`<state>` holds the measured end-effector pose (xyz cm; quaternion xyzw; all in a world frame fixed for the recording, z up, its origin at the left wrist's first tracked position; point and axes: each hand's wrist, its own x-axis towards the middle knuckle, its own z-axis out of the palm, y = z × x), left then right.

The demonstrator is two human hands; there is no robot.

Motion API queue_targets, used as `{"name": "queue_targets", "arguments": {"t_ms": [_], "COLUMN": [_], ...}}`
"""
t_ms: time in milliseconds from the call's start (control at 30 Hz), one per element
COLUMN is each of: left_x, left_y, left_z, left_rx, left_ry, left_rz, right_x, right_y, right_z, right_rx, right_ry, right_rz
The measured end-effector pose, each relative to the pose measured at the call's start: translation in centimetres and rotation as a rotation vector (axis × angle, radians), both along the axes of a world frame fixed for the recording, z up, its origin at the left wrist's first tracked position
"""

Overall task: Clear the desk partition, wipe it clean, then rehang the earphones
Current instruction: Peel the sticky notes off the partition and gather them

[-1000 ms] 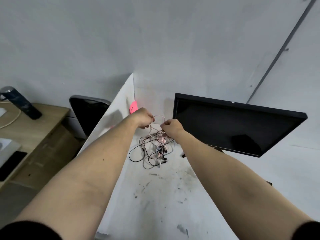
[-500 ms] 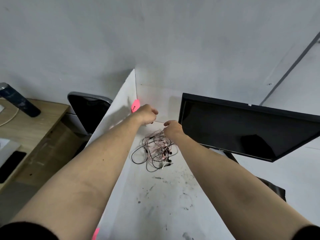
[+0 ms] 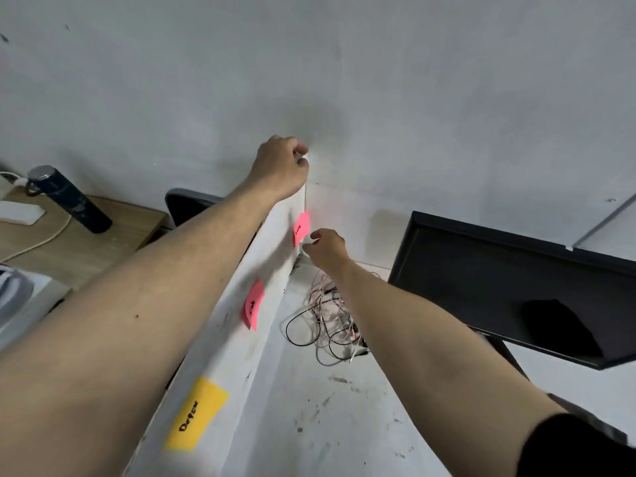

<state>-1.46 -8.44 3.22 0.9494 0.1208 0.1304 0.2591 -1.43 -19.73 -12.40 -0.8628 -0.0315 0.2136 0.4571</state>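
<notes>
Two bare arms reach forward over a dirty white desk (image 3: 309,425). The left hand (image 3: 282,166) is up at 12 o'clock, at the far top corner of the white partition (image 3: 275,242). Its fingers are curled tight by that corner, but I cannot tell if they hold anything. The right hand (image 3: 325,246) is lower, just beside the far pink note (image 3: 300,228). Its fingertips are pinched close together near the note's edge; whether they grip the note or something small and white is hard to make out.

There are three sticky notes on the partition: two pink and one yellow. The near pink note (image 3: 254,304) sits in the middle, and the yellow note (image 3: 196,413) is at 7 o'clock. The words on the notes are too blurry to read fully.

The earphones (image 3: 327,321) lie in one tangled pile on the desk, at 3 o'clock from the near pink note. Black, pink and white wires are mixed, so I cannot count the pairs. The right arm hides part of the pile.

One black screen (image 3: 499,280) stands at 3 o'clock, cut off by the edge. One dark bottle (image 3: 70,199) stands on a wooden table (image 3: 86,246) at 9 o'clock.
</notes>
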Motion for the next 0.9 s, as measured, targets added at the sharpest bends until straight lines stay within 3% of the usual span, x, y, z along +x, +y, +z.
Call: {"name": "queue_targets", "arguments": {"t_ms": [300, 900], "left_x": [-1.2, -2.0], "left_y": [2.1, 1.7], "left_z": [-2.1, -3.7], "left_rx": [-0.061, -0.163], "left_ry": [0.167, 0.192], "left_rz": [0.089, 0.096], "right_x": [1.2, 1.8], "right_y": [3.2, 4.6], "right_z": [-1.8, -2.9], "right_rx": [-0.036, -0.009], "right_ry": [0.012, -0.007], "right_rz": [-0.011, -0.029]}}
